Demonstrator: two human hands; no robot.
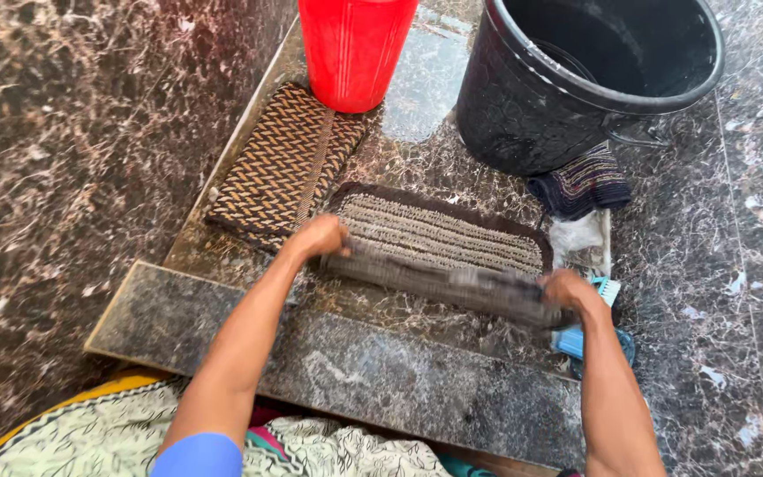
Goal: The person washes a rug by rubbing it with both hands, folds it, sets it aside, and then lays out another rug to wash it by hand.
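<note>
Mat (439, 234) lies on wet stone floor (417, 168) below black bucket (576, 79); near edge lifted, blurred. Left hand (318, 237) and right hand (569, 291) each clamp an end. Probably soaked: heavy, limp, slippery. Grip at corners.

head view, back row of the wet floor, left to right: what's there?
Brown-and-tan woven mat → red bucket → black bucket → dark striped cloth below the black bucket's right side.
</note>
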